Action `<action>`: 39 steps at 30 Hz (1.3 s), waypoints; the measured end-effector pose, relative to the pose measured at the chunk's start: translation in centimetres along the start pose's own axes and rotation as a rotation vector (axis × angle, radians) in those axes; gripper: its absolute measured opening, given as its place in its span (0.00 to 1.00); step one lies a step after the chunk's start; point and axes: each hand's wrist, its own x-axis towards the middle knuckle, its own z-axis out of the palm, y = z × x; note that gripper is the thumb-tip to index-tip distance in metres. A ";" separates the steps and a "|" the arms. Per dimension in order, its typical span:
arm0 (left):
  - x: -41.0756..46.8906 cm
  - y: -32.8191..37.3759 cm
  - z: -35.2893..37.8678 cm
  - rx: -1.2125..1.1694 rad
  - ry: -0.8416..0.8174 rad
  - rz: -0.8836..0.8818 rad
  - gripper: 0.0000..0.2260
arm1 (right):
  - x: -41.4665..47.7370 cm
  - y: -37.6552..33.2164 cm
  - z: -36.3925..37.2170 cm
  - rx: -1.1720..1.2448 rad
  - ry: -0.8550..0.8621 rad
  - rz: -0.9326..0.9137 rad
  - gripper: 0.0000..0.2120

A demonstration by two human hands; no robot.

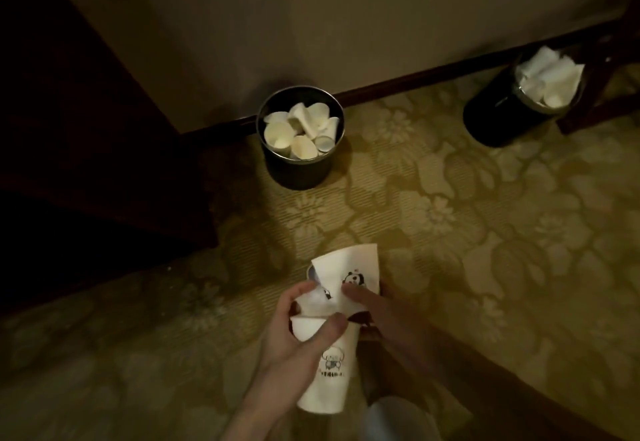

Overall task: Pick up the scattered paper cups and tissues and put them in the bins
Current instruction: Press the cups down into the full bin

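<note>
Holding both finds together low over the patterned carpet, you seem to be gathering a full load before the walk to the bins. Your left hand curls round a white paper cup, thumb across its rim, while your right hand lays a finger on a tissue standing at the cup's mouth; whether it pinches underneath cannot be told. The cup bears a small cartoon print and looks undamaged, the tissue is folded with a panda motif, and the cup-filled bin and the tissue-topped bin stand well apart ahead by the wall.
</note>
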 end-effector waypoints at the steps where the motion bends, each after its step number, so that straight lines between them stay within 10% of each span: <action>1: 1.8 1.0 0.6 0.010 -0.020 0.001 0.28 | 1.9 -0.8 -0.5 0.014 0.028 0.001 0.14; 22: 40.5 16.9 2.9 0.472 0.395 0.293 0.06 | 33.9 -24.7 -0.3 -0.194 0.135 -0.241 0.22; 34: 41.9 15.7 0.8 0.788 0.279 0.458 0.22 | 35.2 -19.9 -0.3 -0.330 0.059 -0.406 0.24; 39: 37.5 15.1 0.0 0.771 0.464 0.429 0.12 | 31.7 -18.4 -1.4 -0.488 0.139 -0.475 0.24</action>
